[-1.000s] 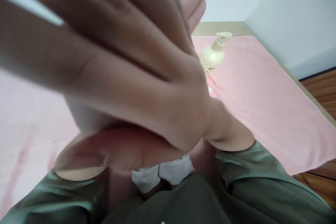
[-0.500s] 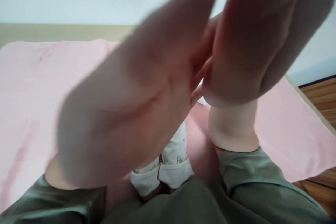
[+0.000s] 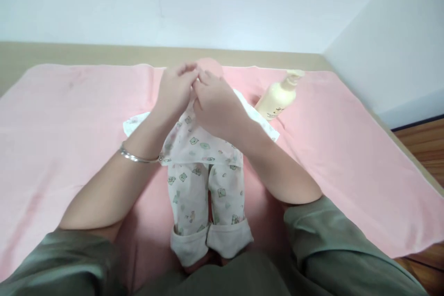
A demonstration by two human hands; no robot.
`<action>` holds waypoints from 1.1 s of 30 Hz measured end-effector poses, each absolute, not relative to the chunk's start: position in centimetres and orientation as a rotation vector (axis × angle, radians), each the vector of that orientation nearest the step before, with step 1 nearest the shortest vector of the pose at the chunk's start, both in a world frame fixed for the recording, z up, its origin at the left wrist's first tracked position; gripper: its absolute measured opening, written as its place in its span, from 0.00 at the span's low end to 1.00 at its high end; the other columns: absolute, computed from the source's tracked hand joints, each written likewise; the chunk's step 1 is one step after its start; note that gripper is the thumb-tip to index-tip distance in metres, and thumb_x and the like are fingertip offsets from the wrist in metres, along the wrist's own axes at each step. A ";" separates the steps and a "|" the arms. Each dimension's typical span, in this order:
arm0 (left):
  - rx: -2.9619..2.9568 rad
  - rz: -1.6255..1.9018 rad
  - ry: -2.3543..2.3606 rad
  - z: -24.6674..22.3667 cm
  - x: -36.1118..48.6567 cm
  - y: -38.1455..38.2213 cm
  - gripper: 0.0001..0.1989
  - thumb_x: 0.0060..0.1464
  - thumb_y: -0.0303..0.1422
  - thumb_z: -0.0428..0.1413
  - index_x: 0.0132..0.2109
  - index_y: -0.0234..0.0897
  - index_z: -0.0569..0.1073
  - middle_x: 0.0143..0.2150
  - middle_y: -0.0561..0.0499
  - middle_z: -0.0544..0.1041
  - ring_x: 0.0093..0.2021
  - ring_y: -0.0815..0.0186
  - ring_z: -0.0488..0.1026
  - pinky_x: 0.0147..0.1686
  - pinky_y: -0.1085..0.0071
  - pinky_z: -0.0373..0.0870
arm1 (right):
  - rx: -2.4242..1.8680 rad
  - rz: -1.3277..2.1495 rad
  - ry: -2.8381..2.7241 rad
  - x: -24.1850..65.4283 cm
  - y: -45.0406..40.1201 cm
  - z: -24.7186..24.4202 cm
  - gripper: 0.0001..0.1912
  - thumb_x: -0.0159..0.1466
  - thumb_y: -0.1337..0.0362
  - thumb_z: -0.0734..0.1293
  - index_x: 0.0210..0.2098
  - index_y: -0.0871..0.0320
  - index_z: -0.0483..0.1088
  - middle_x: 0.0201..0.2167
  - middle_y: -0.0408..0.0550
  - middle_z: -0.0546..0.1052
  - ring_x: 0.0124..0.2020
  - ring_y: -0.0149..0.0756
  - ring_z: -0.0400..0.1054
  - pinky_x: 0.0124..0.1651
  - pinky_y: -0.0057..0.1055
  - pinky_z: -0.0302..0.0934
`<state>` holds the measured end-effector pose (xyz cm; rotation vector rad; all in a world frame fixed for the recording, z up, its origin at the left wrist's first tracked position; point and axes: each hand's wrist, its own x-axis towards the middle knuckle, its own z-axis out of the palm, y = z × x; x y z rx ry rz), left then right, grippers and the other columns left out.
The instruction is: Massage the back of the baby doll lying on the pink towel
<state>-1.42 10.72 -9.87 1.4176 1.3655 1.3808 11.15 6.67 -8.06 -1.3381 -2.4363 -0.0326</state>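
A small doll-like figure lies on its back, dressed in a white printed pyjama top (image 3: pixel 204 145) and matching pyjama trousers (image 3: pixel 192 194) with turned-up cuffs. Whether it is a doll or a baby I cannot tell. The smooth top of its head (image 3: pixel 210 65) shows just beyond my fingers. Over its face and upper chest, my left hand (image 3: pixel 176 85) and my right hand (image 3: pixel 217 101) meet at the fingertips. Both hands are loosely bent, fingers partly apart, with nothing visible in them. My hands hide the face. A silver bangle (image 3: pixel 138 157) circles my left wrist.
A cream pump bottle (image 3: pixel 277 97) leans or lies beside the figure's sleeve on the right. Beneath everything spreads a pink cloth (image 3: pixel 329 157) over a pale wooden surface (image 3: pixel 104 53). White walls (image 3: pixel 222 4) stand behind and at the right; brown wood (image 3: pixel 425 143) shows lower right.
My hands, blurred and raised close to the camera before, have come down and forward to the figure's head and chest. The bottle and clothes are now uncovered to view.
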 end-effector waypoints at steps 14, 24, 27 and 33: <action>1.620 1.472 1.422 -16.5 -1.6 11.0 0.20 0.61 0.35 0.50 0.51 0.36 0.82 0.56 0.46 0.83 0.59 0.59 0.78 0.68 0.59 0.70 | -1.468 0.085 -2.341 10.9 8.5 -13.7 0.28 0.75 0.64 0.52 0.71 0.64 0.62 0.75 0.54 0.60 0.78 0.52 0.50 0.80 0.59 0.44; 1.652 1.462 1.619 -16.8 -1.6 10.3 0.19 0.61 0.35 0.49 0.52 0.36 0.81 0.56 0.44 0.83 0.59 0.56 0.77 0.66 0.56 0.70 | -1.569 0.204 -2.204 14.3 8.4 -14.3 0.34 0.74 0.56 0.56 0.74 0.67 0.57 0.76 0.62 0.56 0.78 0.54 0.49 0.80 0.59 0.43; 1.623 1.525 1.618 -16.9 -1.5 10.2 0.17 0.59 0.35 0.50 0.48 0.35 0.80 0.54 0.43 0.83 0.58 0.57 0.77 0.65 0.58 0.70 | -1.559 0.071 -2.294 13.2 5.6 -14.2 0.34 0.75 0.59 0.53 0.74 0.74 0.53 0.76 0.69 0.53 0.79 0.58 0.46 0.81 0.57 0.44; 1.320 1.624 1.522 -16.3 -1.6 10.1 0.15 0.59 0.32 0.46 0.36 0.38 0.78 0.44 0.46 0.84 0.50 0.59 0.77 0.58 0.62 0.74 | -1.187 -0.009 -2.578 11.8 2.7 -13.9 0.30 0.73 0.62 0.56 0.71 0.68 0.61 0.76 0.61 0.55 0.79 0.60 0.45 0.81 0.64 0.39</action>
